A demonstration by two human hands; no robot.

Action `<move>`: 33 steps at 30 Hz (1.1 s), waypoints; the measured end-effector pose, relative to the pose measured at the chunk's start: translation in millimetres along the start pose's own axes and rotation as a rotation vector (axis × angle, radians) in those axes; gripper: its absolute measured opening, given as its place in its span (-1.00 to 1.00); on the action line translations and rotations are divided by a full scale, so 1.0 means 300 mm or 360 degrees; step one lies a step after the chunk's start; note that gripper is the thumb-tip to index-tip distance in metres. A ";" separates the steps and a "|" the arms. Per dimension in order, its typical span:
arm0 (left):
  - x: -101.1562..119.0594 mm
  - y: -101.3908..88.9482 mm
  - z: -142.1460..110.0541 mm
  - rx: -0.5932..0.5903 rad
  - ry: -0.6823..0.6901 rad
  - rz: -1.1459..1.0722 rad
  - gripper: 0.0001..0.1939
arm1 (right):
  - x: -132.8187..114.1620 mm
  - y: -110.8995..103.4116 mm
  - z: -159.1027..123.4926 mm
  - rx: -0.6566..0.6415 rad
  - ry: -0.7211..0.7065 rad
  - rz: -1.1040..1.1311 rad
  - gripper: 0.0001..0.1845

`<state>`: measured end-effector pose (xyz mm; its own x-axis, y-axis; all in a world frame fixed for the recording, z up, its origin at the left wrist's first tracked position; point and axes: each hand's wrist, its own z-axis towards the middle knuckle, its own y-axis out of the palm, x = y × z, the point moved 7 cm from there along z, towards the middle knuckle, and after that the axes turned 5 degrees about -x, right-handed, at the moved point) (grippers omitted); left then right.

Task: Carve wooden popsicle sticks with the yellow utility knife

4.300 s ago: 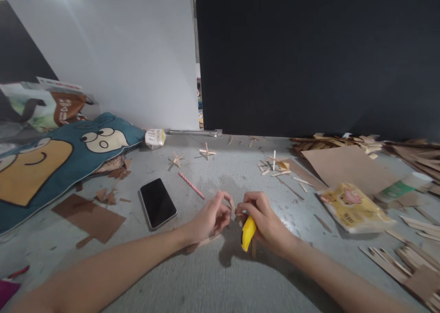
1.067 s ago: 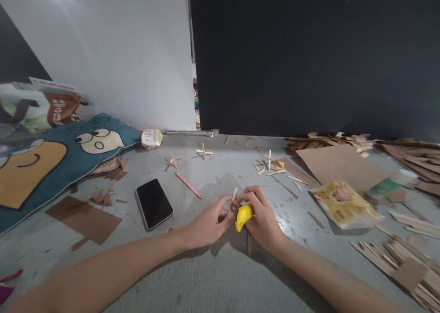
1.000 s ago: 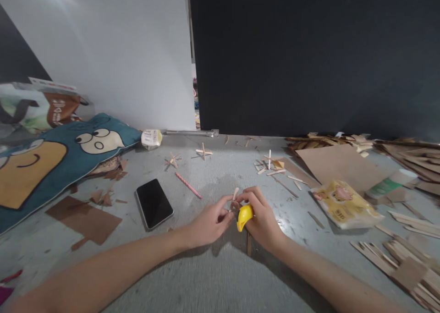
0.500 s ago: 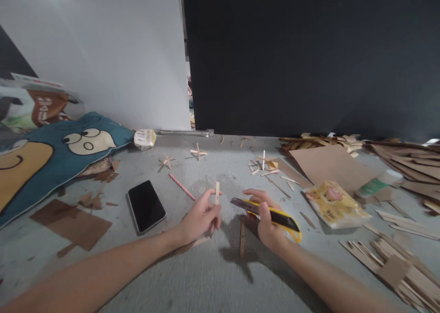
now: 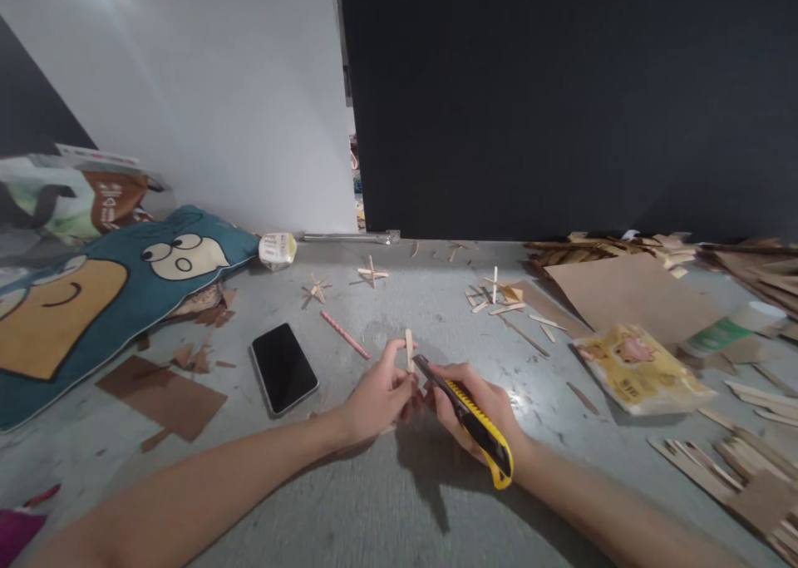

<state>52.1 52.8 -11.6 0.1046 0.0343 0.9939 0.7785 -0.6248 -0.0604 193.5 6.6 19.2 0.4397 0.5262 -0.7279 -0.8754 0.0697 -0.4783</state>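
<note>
Here, the left hand (image 5: 377, 397) pinches a small wooden stick (image 5: 409, 343) upright, and the right hand (image 5: 492, 397) grips a yellow knife (image 5: 477, 422), its front end just beside the stick. A phone (image 5: 285, 370) lies left of the left hand, a yellow packet (image 5: 645, 375) right of the right one.

The short pale stick (image 5: 409, 346) is matt wood, the slim yellow-and-black cutter (image 5: 472, 418) smooth plastic. The black rectangular phone (image 5: 284, 368) looks glossy, the teal printed cushion (image 5: 140, 302) matt cloth.
</note>
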 end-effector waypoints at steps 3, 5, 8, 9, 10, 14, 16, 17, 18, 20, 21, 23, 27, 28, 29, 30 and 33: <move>0.001 0.001 -0.001 -0.0007 0.0017 0.0028 -0.40 | 0.003 -0.001 0.003 0.0018 -0.0013 0.0013 -0.78; 0.003 0.002 -0.001 -0.0011 0.0028 0.0033 -0.40 | 0.001 -0.002 0.006 0.0016 -0.0002 0.0013 -0.80; 0.002 0.004 0.001 -0.0012 0.0028 0.0049 -0.38 | -0.008 -0.001 0.008 -0.0002 -0.0015 0.0003 -0.81; 0.000 0.004 0.002 -0.0011 0.0022 0.0057 -0.37 | -0.010 0.000 0.008 -0.0008 -0.0023 -0.0007 -0.81; -0.002 0.004 0.003 -0.0012 0.0015 0.0066 -0.35 | -0.010 0.002 0.008 -0.0012 -0.0027 -0.0017 -0.80; -0.007 0.003 0.005 -0.0029 0.0026 0.0128 -0.34 | 0.000 0.010 0.007 -0.0006 -0.0035 -0.0044 -0.81; -0.002 -0.002 0.005 -0.0013 0.0070 0.0204 -0.36 | 0.004 0.017 0.004 -0.0008 -0.0073 -0.0039 -0.81; 0.001 -0.004 0.005 -0.0005 0.0094 0.0259 -0.37 | 0.005 0.021 0.002 -0.0015 -0.0092 -0.0035 -0.81; 0.005 -0.006 0.004 -0.0002 0.0118 0.0322 -0.37 | 0.006 0.025 0.000 -0.0023 -0.0104 -0.0031 -0.82; 0.013 -0.005 0.003 -0.0019 0.0169 0.0444 -0.37 | 0.008 0.027 -0.005 -0.0014 -0.0103 -0.0033 -0.84; 0.016 -0.003 0.002 -0.0035 0.0191 0.0492 -0.37 | 0.009 0.026 -0.007 0.0000 -0.0094 -0.0035 -0.85; 0.023 0.000 0.000 -0.0054 0.0214 0.0544 -0.37 | 0.015 0.022 -0.009 0.0018 -0.0047 -0.0042 -0.87; 0.022 0.003 -0.003 -0.0067 0.0112 0.0462 -0.38 | 0.034 0.012 -0.006 0.0052 0.0096 -0.0020 -0.86; 0.019 0.004 -0.004 -0.0072 0.0074 0.0402 -0.37 | 0.037 0.013 -0.004 0.0038 0.0121 -0.0009 -0.86; 0.016 0.005 -0.005 -0.0075 0.0042 0.0329 -0.36 | 0.038 0.014 -0.002 0.0032 0.0128 -0.0004 -0.86; 0.013 0.006 -0.006 -0.0074 0.0022 0.0255 -0.35 | 0.035 0.016 -0.001 0.0018 0.0118 -0.0007 -0.87; 0.006 0.007 -0.006 -0.0071 0.0011 0.0101 -0.28 | 0.010 0.021 0.003 0.0025 -0.0013 -0.0046 -0.89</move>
<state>52.6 50.1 -9.9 0.1485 -0.0115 0.9888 0.7422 -0.6594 -0.1191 189.3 9.2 14.4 0.4633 0.5307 -0.7098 -0.8654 0.0985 -0.4912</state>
